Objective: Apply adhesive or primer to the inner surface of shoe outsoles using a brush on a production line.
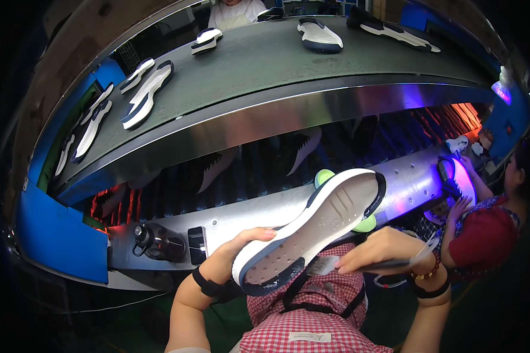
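Note:
My left hand (232, 254) is closed around the edge of a white and navy shoe sole (321, 220), thumb on its rim. The sole is tilted, its beige inner side facing up, with perforations toward the near end and a wet-looking shine on the navy part there. In my right hand (380, 250) a flat brush (323, 266) is pinched by its dark handle. Its pale bristles are at the sole's near right edge; whether they touch I cannot tell. Partly covered by the sole, a light-green round container (322, 177) shows behind it.
A dark green conveyor belt (247, 70) carries several soles. Beneath it, shoe uppers (303, 150) lie on a roller line. A dark bottle (159, 242) and a phone (196, 244) rest on the metal ledge (409, 182). At right, a co-worker in red (483, 235) handles a shoe.

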A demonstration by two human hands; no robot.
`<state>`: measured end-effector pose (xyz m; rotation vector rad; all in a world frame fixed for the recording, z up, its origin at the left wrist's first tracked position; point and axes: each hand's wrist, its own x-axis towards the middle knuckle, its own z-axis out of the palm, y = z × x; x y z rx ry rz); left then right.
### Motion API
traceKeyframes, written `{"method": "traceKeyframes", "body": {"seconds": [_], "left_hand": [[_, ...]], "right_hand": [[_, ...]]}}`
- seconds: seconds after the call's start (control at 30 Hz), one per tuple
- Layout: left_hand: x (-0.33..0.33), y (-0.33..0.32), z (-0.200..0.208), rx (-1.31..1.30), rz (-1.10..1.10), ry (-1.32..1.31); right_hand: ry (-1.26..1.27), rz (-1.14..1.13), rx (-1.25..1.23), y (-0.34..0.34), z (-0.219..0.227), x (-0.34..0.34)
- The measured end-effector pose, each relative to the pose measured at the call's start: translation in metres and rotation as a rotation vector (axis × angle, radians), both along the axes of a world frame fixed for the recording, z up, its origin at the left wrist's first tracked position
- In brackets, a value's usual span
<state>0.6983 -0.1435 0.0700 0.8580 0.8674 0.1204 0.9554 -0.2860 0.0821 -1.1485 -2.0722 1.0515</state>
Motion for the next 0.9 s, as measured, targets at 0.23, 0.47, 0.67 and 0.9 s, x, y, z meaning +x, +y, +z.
{"method": "traceKeyframes", "body": {"seconds": [0.23,0.47,0.67,0.9], "left_hand": [[0.002,0.001,0.001,-0.076,0.032,-0.058],[-0.005,0.006,-0.010,0.021,0.021,-0.109],[-0.016,0.008,-0.029,0.007,0.076,-0.120],[-0.012,0.008,-0.026,-0.013,0.111,-0.133]], "right_hand": [[0.078,-0.087,0.039,-0.004,-0.010,0.014],[0.183,-0.163,0.055,-0.004,-0.022,0.026],[0.144,-0.323,0.084,-0.003,-0.018,0.038],[0.126,-0.230,-0.022,-0.005,-0.016,0.048]]}}
